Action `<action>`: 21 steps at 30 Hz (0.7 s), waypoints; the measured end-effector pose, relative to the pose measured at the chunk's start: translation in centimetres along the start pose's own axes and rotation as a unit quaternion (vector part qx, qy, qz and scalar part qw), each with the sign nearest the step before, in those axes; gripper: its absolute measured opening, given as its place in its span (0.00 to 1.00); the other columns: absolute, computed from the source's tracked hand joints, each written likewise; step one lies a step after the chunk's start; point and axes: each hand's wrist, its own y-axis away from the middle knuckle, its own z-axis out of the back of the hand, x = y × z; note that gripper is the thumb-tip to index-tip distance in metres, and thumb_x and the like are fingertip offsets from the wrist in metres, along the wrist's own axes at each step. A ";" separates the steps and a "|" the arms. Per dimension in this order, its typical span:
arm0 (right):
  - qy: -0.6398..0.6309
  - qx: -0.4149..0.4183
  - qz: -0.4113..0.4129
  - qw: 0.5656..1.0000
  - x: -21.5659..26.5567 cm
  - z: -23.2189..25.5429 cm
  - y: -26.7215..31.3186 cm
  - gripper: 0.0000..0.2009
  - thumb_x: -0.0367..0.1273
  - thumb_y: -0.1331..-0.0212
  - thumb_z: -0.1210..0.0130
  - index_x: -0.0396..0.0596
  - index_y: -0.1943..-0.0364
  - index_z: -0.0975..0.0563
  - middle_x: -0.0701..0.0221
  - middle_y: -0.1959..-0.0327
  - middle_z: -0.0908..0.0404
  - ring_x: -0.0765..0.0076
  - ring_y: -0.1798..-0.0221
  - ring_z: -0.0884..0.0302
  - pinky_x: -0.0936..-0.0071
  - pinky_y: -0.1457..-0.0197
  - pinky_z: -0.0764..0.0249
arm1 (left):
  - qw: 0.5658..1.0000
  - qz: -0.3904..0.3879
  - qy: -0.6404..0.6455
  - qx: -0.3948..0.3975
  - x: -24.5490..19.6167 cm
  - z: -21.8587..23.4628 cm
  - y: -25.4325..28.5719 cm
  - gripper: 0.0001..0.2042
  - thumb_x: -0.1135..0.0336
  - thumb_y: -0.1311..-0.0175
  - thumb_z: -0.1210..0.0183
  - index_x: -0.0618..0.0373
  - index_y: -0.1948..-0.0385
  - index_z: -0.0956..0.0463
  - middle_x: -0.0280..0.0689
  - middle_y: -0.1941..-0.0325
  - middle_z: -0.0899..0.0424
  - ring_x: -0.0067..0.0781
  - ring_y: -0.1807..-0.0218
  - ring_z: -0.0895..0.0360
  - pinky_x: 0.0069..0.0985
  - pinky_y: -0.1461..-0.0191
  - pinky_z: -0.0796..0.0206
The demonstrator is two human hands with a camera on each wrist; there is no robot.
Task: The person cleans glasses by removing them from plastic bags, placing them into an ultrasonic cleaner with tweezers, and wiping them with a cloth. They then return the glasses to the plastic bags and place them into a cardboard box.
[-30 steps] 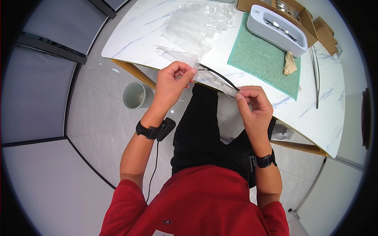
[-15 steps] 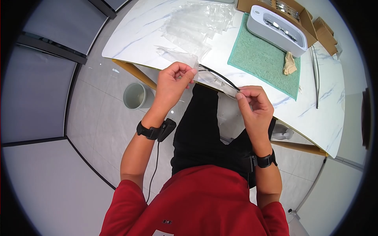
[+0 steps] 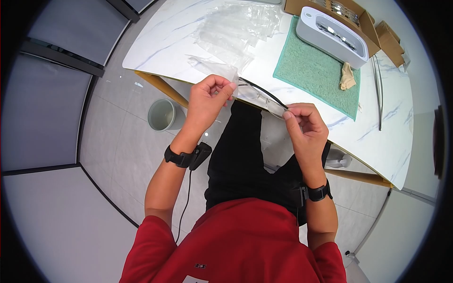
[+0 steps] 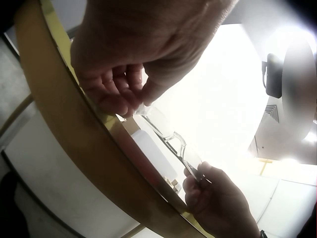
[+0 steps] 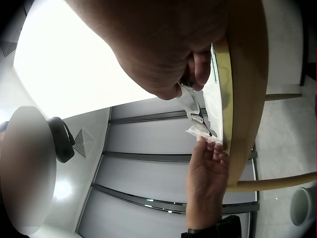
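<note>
A pair of eyeglasses with clear lenses and black temples is stretched between both hands at the table's front edge. My left hand pinches a clear plastic bag at one end of the glasses, thumb against the fingers. Part of that bag trails to the left over the tabletop. The other end of the glasses is pinched by my right hand between thumb and forefinger. In the left wrist view the lenses and bridge show between the hands. Fingers hide both ends of the frame.
Several clear plastic bags lie at the back left. On a green towel stand a white cleaner box with glasses in it and a beige cloth. Behind is a cardboard box. A bin stands on the floor.
Both hands keep their grip in nearly the same place. The glasses tilt slightly, so the lenses and bridge look a little different from one second ago.
</note>
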 end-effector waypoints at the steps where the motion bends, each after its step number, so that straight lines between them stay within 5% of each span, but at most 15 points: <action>1: -0.002 0.000 -0.001 1.000 0.0 0.0 0.0 0.05 0.20 0.40 0.37 0.39 0.62 0.21 0.68 0.58 0.18 0.80 0.60 0.21 0.83 0.57 0.24 | 1.000 -0.001 0.000 0.000 0.0 0.0 0.0 0.05 0.69 0.33 0.36 0.60 0.65 0.20 0.30 0.74 0.18 0.14 0.71 0.24 0.15 0.67 0.32; 21: -0.023 -0.001 -0.013 1.000 0.0 0.0 0.2 0.05 0.20 0.40 0.37 0.39 0.62 0.21 0.69 0.59 0.18 0.81 0.61 0.22 0.83 0.57 0.25 | 1.000 -0.023 0.015 -0.009 1.0 -0.1 0.1 0.07 0.67 0.35 0.34 0.60 0.65 0.20 0.27 0.74 0.19 0.12 0.71 0.24 0.13 0.68 0.33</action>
